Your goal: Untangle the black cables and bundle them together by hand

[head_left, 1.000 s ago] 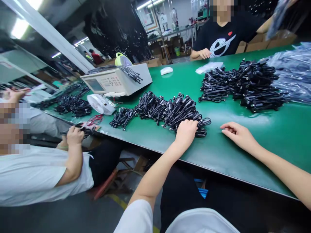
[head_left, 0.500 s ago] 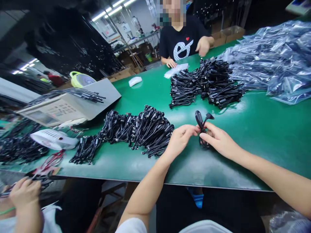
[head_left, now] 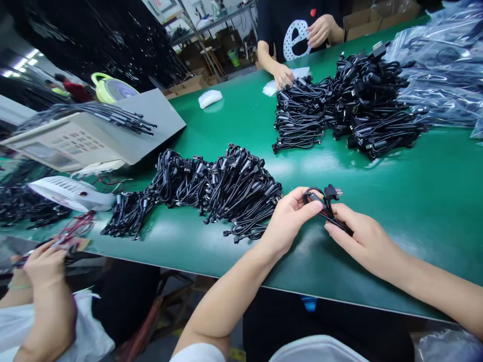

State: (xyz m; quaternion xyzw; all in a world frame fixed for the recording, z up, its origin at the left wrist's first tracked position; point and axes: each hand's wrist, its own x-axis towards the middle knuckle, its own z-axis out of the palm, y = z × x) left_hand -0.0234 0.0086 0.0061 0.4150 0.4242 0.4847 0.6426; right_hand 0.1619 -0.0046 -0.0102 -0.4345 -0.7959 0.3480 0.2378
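Both my hands hold one coiled black cable (head_left: 326,200) just above the green table (head_left: 415,201). My left hand (head_left: 289,218) pinches the cable's left end. My right hand (head_left: 364,239) is closed round the coil from the right, and a plug sticks up between them. Just left of my left hand lies a long pile of black cables (head_left: 211,191).
A second heap of black cables (head_left: 347,110) and bagged cables (head_left: 437,60) lie at the far right, with a person in a black shirt (head_left: 294,30) behind them. A beige tester (head_left: 86,138) and white fan (head_left: 68,193) stand left. A co-worker's hands (head_left: 45,271) work at lower left.
My left hand took a cable from the near pile and my right hand joined it. Now both hold the cable a little lower and to the right. The view has shifted left and down.
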